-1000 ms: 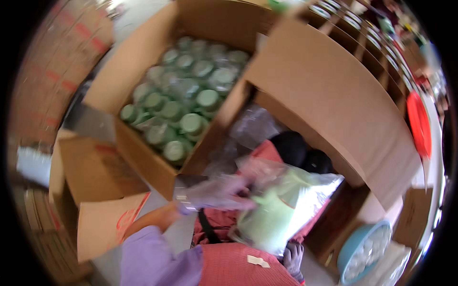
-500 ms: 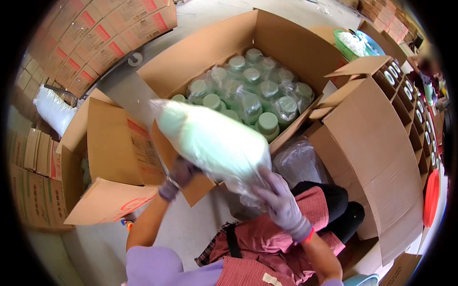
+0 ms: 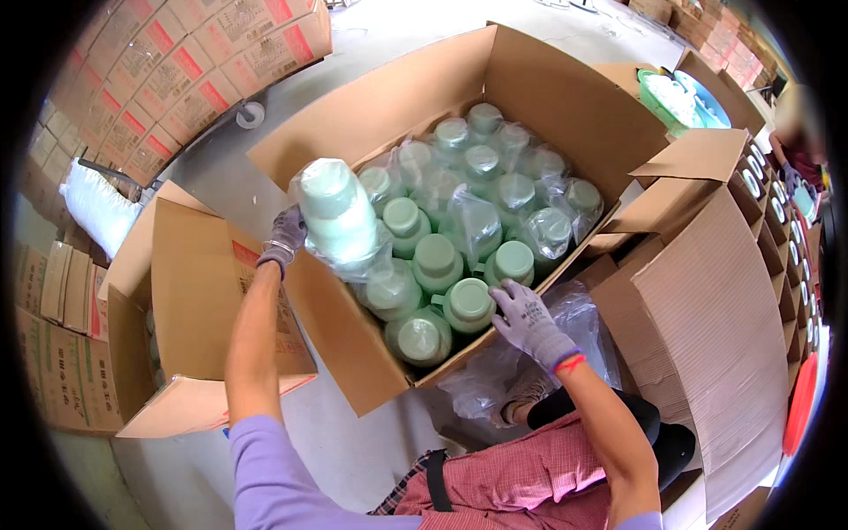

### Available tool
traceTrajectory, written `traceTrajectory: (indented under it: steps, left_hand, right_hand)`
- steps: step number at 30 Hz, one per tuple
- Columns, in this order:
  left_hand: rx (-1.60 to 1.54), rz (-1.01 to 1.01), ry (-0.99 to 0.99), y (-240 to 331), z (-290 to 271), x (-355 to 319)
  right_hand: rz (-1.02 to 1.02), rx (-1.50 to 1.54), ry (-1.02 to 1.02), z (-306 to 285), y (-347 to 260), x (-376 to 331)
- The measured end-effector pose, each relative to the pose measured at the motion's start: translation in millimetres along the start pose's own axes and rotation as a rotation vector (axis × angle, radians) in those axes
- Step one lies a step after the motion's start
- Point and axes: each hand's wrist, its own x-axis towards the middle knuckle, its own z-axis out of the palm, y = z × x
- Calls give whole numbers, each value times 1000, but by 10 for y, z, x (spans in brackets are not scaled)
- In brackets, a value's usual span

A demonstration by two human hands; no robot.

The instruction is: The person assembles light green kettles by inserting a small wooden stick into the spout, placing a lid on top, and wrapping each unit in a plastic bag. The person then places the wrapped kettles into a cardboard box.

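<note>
- Biggest from where I stand is the large carton (image 3: 565, 97), flaps up; a flap folding inward could snag whatever crosses its rim.
- To its left, a smaller carton (image 3: 190, 261) gapes open; anything slipping outward could drop between the two.
- Crumpled clear film (image 3: 486, 380) lies on the floor by the person's foot, and could slide under a shoe.
- Inside the large carton, pale green jugs (image 3: 437, 261) stand packed, many in clear bags; such tight rows could knock or scuff one another.
- The bagged jug (image 3: 340, 208) is at the carton's left edge, tilted above its neighbours; slick film might let it slip.
- The left hand (image 3: 287, 234) is closed on that jug's left side, some fingers hidden; a one-sided hold could let it roll.
- The right hand (image 3: 523, 318), fingers loosely spread, touches the near jug (image 3: 468, 305); fingertips between jugs might get pinched.
</note>
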Motion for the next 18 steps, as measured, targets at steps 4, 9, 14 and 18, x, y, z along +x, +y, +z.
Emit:
traceTrajectory:
  steps: [4,9,14,18]
  left_hand:
    - [249,62,-257,367,249,95]
    - [301,298,-293,421,593,68]
    - [338,178,-512,548,476,465]
    - [326,64,-553,455,682,386]
  right_hand:
    - [-56,-85,-56,513,79,279]
    - [55,-81,-184,762,-15,268]
    - [87,-98,-180,731,-28,279]
    - [111,-88,-182,721,-12,274]
